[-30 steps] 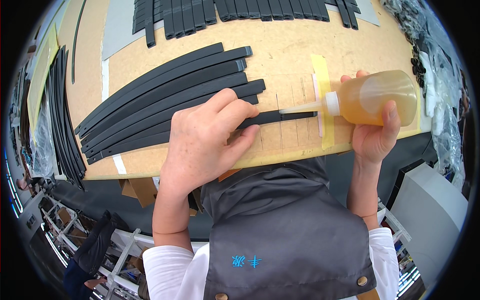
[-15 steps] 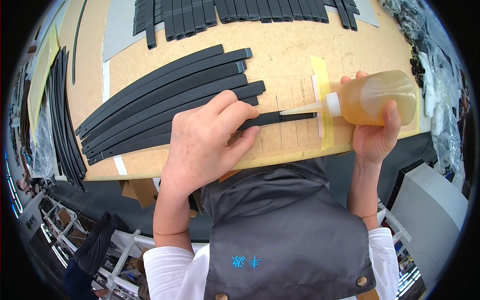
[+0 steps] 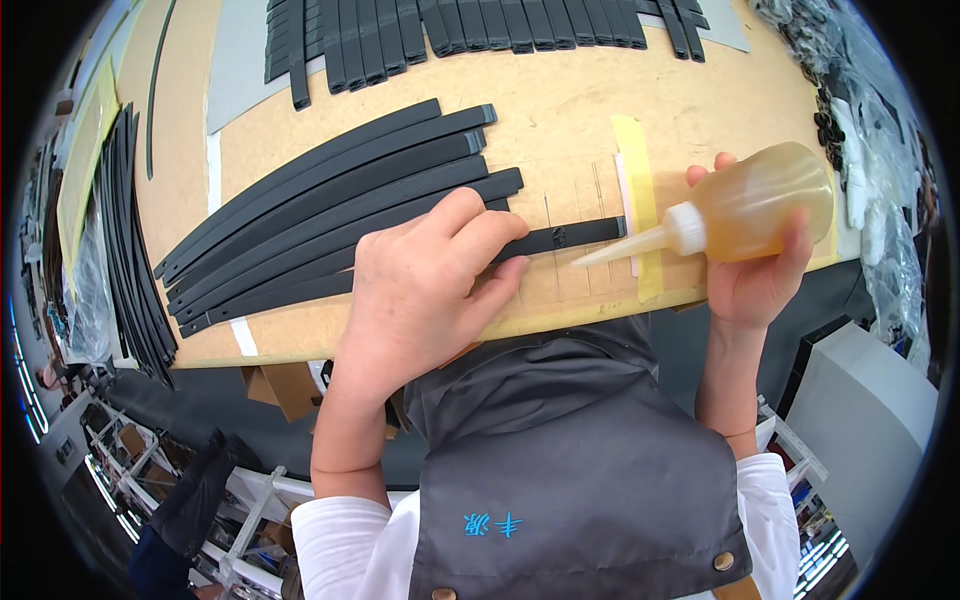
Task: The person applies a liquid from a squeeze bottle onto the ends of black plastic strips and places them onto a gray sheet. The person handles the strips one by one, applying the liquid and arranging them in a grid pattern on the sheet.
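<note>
My left hand (image 3: 430, 285) is closed, thumb and fingers pinching a black strap (image 3: 592, 231) whose free end points right across pencil lines on the table. A dark wet-looking patch shows on the strap's upper face. In my right hand (image 3: 750, 265) is a squeeze bottle (image 3: 768, 200) of amber liquid, tilted so its long pale nozzle points left. The nozzle tip is just below the strap's near edge, apart from the patch. More black straps (image 3: 330, 190) lie fanned out to the left of and beyond my left hand, partly hidden by it.
Rows of stacked black straps (image 3: 480, 25) lie at the table's far side. A bundle of long thin black strips (image 3: 135, 250) hangs over the left edge. Yellow tape (image 3: 648, 250) crosses the table near the bottle. Clear plastic wrap (image 3: 890, 200) lies at the right.
The bottle's nozzle has come off the strap and moved slightly right and toward me. The wet-looking patch on the strap is now uncovered. My left hand keeps its pinch.
</note>
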The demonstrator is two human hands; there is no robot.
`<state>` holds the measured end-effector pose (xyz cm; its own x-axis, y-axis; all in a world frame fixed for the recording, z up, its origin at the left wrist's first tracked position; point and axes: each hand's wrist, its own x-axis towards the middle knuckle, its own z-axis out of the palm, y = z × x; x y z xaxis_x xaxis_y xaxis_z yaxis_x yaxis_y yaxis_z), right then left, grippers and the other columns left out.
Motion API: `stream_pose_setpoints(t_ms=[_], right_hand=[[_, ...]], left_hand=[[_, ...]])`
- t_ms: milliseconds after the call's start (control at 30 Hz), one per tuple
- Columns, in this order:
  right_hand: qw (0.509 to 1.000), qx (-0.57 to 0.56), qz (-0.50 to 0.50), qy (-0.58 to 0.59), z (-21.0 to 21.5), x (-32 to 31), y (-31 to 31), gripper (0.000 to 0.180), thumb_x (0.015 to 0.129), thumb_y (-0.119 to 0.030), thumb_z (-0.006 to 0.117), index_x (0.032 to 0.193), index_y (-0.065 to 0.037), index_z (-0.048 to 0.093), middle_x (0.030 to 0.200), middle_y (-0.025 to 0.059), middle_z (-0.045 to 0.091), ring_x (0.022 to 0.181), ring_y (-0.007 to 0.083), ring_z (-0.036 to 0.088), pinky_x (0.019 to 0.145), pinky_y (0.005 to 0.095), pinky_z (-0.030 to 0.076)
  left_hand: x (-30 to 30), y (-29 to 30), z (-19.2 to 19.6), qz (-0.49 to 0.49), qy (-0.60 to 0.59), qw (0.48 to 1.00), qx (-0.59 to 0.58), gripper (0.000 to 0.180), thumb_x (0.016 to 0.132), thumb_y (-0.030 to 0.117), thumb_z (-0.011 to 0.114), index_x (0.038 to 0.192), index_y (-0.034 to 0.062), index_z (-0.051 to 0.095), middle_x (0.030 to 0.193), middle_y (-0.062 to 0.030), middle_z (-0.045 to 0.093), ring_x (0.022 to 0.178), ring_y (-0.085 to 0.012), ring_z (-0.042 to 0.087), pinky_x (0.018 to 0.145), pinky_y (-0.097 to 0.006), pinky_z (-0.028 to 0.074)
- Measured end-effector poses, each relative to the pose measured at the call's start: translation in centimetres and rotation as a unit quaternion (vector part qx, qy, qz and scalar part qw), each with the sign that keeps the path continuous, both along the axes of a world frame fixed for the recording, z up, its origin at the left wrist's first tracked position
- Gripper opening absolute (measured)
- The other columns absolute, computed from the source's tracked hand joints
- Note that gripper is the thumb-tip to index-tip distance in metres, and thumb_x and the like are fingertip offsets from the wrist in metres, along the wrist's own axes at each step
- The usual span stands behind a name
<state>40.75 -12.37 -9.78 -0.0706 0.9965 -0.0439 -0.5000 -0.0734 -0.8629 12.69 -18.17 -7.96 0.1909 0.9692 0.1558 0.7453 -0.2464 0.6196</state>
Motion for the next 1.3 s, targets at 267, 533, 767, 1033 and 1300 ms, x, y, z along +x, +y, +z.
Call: stream_pose_setpoints(t_ms=[267, 533, 767, 1033, 1300], right_hand=[[0.999, -0.025, -0.038, 0.006, 1.5, 0.8, 0.1, 0.063, 0.099, -0.049, 0.056, 0.135, 0.003, 0.051, 0.126, 0.0235, 0.063, 0.115, 0.0431, 0.064, 0.100, 0.0507, 0.054], [0.997, -0.024, -0.010, -0.076, 1.6, -0.5, -0.5, 0.065, 0.099, -0.047, 0.058, 0.143, -0.001, 0.045, 0.132, 0.0256, 0.059, 0.122, 0.0465, 0.060, 0.105, 0.0529, 0.050], [0.993, -0.008, -0.006, -0.114, 1.4, -0.7, -0.7, 0.062, 0.099, -0.047, 0.059, 0.140, -0.002, 0.048, 0.130, 0.0232, 0.061, 0.122, 0.0427, 0.061, 0.104, 0.0528, 0.050], [0.989, -0.026, 0.050, 0.134, 1.5, 1.0, -0.3, 0.057, 0.098, -0.048, 0.059, 0.134, -0.004, 0.055, 0.123, 0.0234, 0.065, 0.113, 0.0417, 0.065, 0.098, 0.0508, 0.054], [0.994, -0.027, -0.106, 0.012, 2.4, 2.8, -0.1, 0.064, 0.099, -0.048, 0.058, 0.138, 0.001, 0.047, 0.125, 0.0255, 0.063, 0.114, 0.0458, 0.064, 0.101, 0.0523, 0.053]], left_hand=[[-0.5, 0.0, -0.9, -0.002, -0.093, 0.995, 0.033, 0.027, 0.067, 0.000, 0.081, 0.092, 0.0029, 0.072, 0.075, -0.0051, 0.062, 0.060, -0.0149, 0.057, 0.049, -0.027, 0.039], [-0.5, -0.2, -1.1, -0.006, -0.106, 0.993, 0.052, 0.028, 0.065, -0.001, 0.082, 0.091, 0.0022, 0.073, 0.074, -0.0047, 0.062, 0.059, -0.0131, 0.056, 0.048, -0.025, 0.036], [-0.4, -0.3, -0.9, -0.009, -0.097, 0.994, 0.053, 0.028, 0.065, -0.001, 0.082, 0.091, 0.0024, 0.073, 0.074, -0.0043, 0.062, 0.056, -0.0117, 0.054, 0.046, -0.025, 0.034], [-0.6, -0.3, -1.0, -0.007, -0.129, 0.990, 0.047, 0.029, 0.063, -0.002, 0.080, 0.091, 0.0016, 0.073, 0.075, -0.0042, 0.063, 0.058, -0.0094, 0.053, 0.046, -0.024, 0.032], [-0.8, -0.5, -0.6, 0.011, -0.157, 0.987, 0.035, 0.027, 0.063, -0.002, 0.079, 0.088, 0.0025, 0.070, 0.076, -0.0037, 0.064, 0.062, -0.0112, 0.056, 0.047, -0.024, 0.035]])
